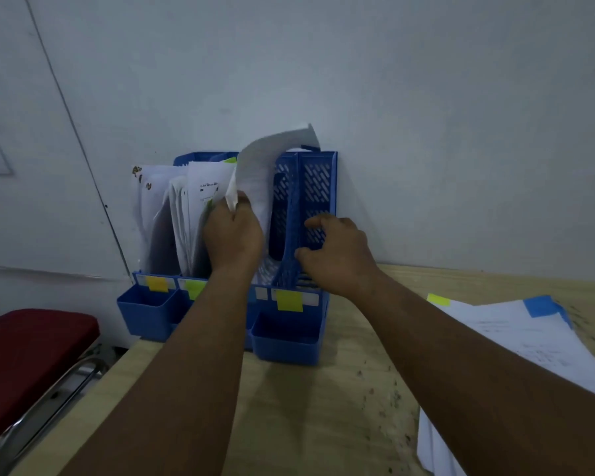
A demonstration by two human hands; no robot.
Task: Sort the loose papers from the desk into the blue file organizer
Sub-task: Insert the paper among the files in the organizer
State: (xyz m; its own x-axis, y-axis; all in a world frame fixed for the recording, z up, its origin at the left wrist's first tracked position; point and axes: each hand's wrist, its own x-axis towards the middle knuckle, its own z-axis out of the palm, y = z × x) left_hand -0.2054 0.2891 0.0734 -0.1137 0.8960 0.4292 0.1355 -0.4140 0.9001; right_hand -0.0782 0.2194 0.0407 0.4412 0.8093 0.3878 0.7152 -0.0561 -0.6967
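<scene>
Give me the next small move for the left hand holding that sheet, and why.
Probably push the sheet straight down into the slot. The left hand pinches its lower edge at the blue file organizer, yet the top curls above the rim. The right hand braces the divider, keeping that slot open.

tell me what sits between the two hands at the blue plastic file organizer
In the head view, a slotted blue divider wall of the blue plastic file organizer stands between the left hand, gripping a curled white paper sheet, and the right hand.
</scene>
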